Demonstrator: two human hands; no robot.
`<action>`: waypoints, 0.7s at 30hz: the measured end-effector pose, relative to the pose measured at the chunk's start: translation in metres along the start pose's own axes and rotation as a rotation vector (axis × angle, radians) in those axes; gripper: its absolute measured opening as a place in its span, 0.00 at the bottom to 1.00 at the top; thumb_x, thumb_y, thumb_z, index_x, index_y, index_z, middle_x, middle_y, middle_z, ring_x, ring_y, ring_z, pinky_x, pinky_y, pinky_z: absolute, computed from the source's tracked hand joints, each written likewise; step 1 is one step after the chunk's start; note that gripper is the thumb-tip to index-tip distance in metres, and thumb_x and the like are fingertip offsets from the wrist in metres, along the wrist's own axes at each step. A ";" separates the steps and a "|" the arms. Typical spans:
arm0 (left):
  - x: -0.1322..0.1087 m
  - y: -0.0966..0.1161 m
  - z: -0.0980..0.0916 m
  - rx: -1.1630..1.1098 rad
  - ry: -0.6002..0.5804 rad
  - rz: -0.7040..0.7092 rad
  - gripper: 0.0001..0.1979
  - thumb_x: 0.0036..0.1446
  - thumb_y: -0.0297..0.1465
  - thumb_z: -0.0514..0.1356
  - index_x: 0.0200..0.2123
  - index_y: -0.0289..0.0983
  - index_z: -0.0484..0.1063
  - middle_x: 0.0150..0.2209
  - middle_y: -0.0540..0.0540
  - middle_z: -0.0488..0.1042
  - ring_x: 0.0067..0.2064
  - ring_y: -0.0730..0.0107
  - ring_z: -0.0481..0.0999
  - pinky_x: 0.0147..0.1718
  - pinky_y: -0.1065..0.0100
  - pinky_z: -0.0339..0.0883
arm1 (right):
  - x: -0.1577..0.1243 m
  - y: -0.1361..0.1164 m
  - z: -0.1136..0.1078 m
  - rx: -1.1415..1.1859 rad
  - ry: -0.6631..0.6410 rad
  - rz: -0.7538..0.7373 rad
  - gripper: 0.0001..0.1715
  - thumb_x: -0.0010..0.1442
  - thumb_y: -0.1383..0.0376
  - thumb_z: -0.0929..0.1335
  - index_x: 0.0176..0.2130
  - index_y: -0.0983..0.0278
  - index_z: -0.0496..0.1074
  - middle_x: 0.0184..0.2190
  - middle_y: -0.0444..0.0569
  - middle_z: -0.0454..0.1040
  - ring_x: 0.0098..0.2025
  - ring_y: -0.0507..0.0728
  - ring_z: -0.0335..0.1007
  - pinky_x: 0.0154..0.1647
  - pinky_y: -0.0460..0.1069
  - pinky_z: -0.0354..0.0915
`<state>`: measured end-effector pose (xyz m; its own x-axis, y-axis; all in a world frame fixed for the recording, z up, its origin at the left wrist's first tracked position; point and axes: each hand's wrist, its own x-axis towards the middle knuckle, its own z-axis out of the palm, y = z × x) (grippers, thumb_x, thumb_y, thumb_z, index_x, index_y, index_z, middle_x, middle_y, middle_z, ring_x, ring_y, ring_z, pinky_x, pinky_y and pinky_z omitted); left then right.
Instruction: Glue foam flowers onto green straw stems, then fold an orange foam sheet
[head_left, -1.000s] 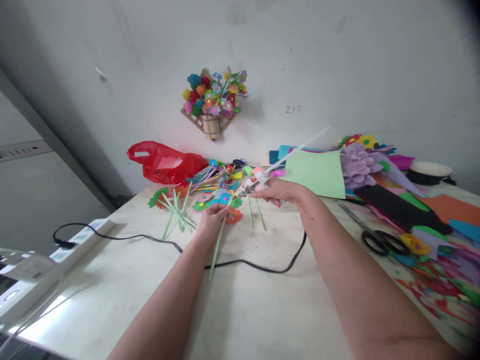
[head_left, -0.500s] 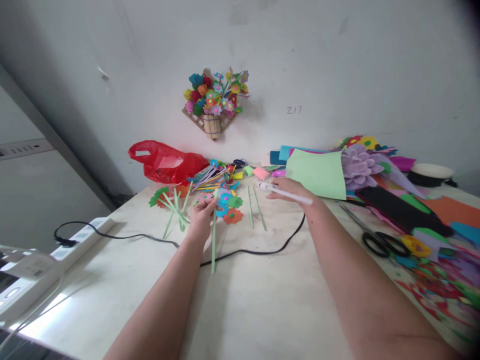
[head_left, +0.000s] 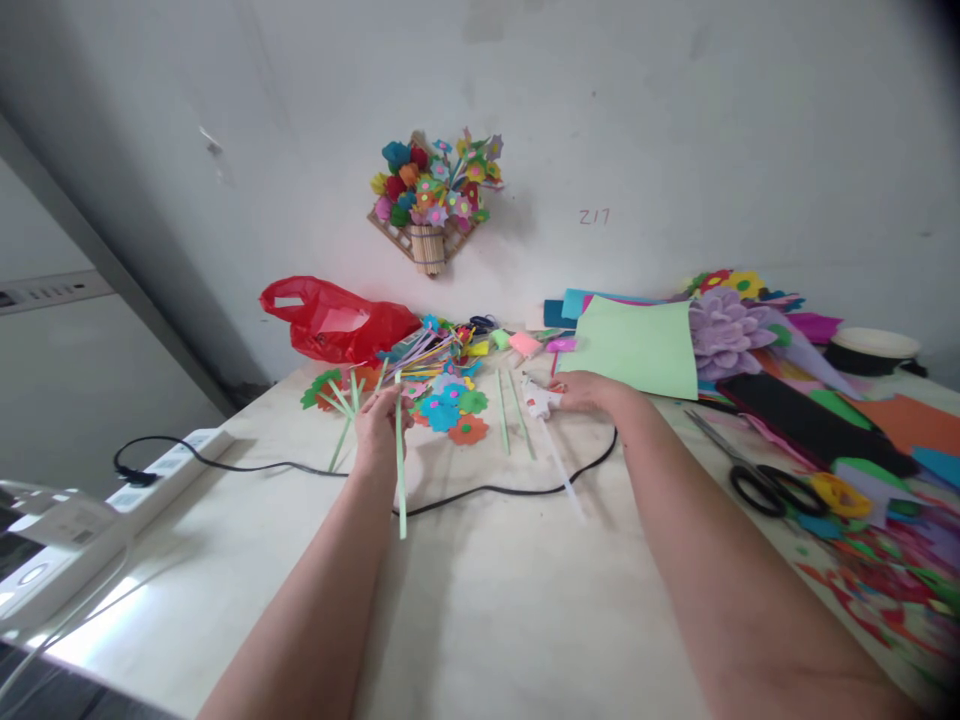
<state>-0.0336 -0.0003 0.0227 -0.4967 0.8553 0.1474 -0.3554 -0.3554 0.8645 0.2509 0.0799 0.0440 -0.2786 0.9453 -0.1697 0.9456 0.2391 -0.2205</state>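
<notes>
Pinched in my left hand (head_left: 381,425) is a light green strip (head_left: 401,470), standing up and slanting toward me over the table. My right hand (head_left: 589,390) has its fingers on a white hot glue gun (head_left: 538,397), whose clear glue stick (head_left: 561,465) sticks out toward me. Between the hands lie two more green strips (head_left: 503,415) and several foam flowers, among them a blue flower (head_left: 441,408) and an orange flower (head_left: 468,430). Loose green strips (head_left: 346,398) lie just beyond my left hand, partly hidden by it.
A black cord (head_left: 487,490) crosses the table from a white power strip (head_left: 169,470). Scissors (head_left: 750,475), a dark phone (head_left: 810,422) and coloured scraps (head_left: 870,580) lie at right. At the back are a red plastic bag (head_left: 330,320) and a green foam sheet (head_left: 637,345).
My left hand has moved left with the green strip. The glue gun has turned in my right hand, so its glue stick now points toward me instead of to the right.
</notes>
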 end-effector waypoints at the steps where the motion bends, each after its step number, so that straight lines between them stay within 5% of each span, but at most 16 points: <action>1: 0.000 0.001 0.000 -0.006 -0.001 -0.016 0.09 0.38 0.32 0.62 0.25 0.33 0.70 0.16 0.52 0.66 0.13 0.83 0.56 0.14 0.75 0.50 | -0.002 -0.003 -0.005 -0.040 0.014 0.042 0.31 0.48 0.60 0.66 0.53 0.60 0.67 0.54 0.54 0.67 0.50 0.64 0.66 0.47 0.54 0.61; 5: -0.001 0.004 0.002 -0.017 0.014 -0.036 0.09 0.38 0.32 0.61 0.25 0.34 0.68 0.15 0.54 0.64 0.13 0.84 0.55 0.14 0.76 0.49 | -0.009 -0.019 -0.020 -0.141 0.182 0.077 0.28 0.50 0.63 0.65 0.52 0.60 0.68 0.52 0.53 0.70 0.51 0.64 0.66 0.49 0.56 0.59; 11: 0.001 0.004 0.000 -0.045 0.045 -0.002 0.09 0.38 0.32 0.61 0.24 0.35 0.64 0.16 0.55 0.63 0.13 0.85 0.55 0.14 0.77 0.50 | -0.013 -0.067 -0.009 -0.068 0.334 -0.259 0.20 0.55 0.63 0.63 0.46 0.62 0.73 0.43 0.50 0.76 0.45 0.58 0.70 0.44 0.48 0.61; 15: 0.003 0.004 -0.002 -0.054 0.060 0.003 0.08 0.38 0.32 0.60 0.24 0.35 0.64 0.16 0.55 0.63 0.13 0.85 0.54 0.14 0.77 0.49 | -0.018 -0.101 0.004 -0.101 0.287 -0.453 0.17 0.55 0.65 0.64 0.44 0.63 0.74 0.44 0.51 0.75 0.47 0.57 0.69 0.46 0.48 0.59; 21: 0.000 0.003 0.002 -0.032 0.081 -0.001 0.08 0.36 0.32 0.59 0.23 0.34 0.65 0.15 0.55 0.63 0.13 0.84 0.54 0.13 0.77 0.48 | -0.020 -0.135 0.004 -0.280 0.162 -0.516 0.14 0.55 0.66 0.64 0.41 0.63 0.75 0.40 0.53 0.76 0.45 0.60 0.70 0.45 0.50 0.58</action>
<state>-0.0335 -0.0005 0.0263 -0.5584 0.8227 0.1063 -0.3802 -0.3677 0.8487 0.1279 0.0273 0.0731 -0.7044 0.7084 0.0449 0.7098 0.7038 0.0296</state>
